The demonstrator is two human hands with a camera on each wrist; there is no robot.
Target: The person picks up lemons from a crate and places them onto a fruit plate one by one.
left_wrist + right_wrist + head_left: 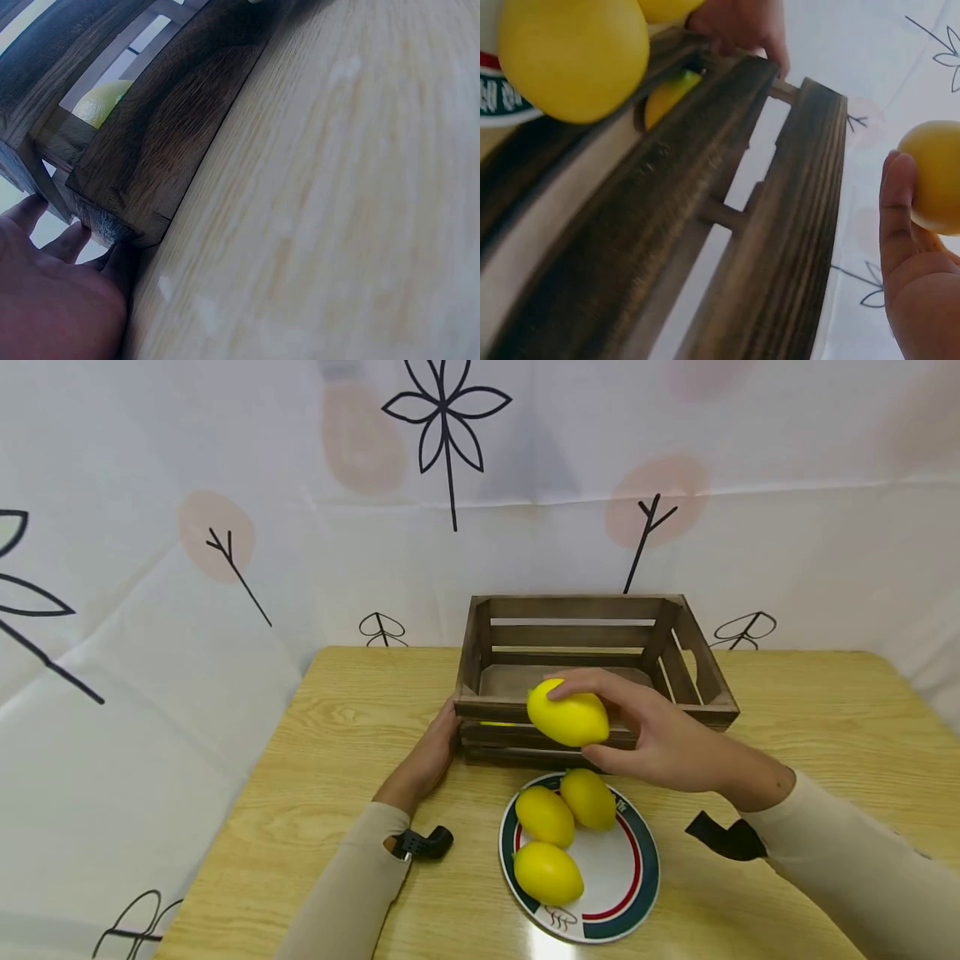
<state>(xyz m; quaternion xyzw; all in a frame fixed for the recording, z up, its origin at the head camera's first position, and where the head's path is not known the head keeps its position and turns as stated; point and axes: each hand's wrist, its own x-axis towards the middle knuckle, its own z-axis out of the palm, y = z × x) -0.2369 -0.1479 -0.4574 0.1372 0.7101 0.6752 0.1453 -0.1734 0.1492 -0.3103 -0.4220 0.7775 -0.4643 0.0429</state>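
Observation:
A yellow lemon (pixel 567 713) is pinched between the thumb and fingers of my right hand (pixel 660 735), held up in front of the crate's near top edge. The right wrist view shows this lemon (pixel 937 176) at its right side. My left hand (pixel 433 752) touches the left end of the slatted wooden crate (pixel 555 610); in the left wrist view its fingertips (pixel 71 241) rest against the crate's end. Inside the crate, another lemon (pixel 103 102) shows through the gap between slats. Below the crate, a plate (pixel 611 885) bears three lemons (pixel 547 872).
The crate stands toward the back of the wooden table (pixel 352 710), with the plate close in front of it. Behind the table hangs a white cloth (pixel 555 552) printed with plants. Black wrist devices (pixel 427 843) are worn on both sleeves.

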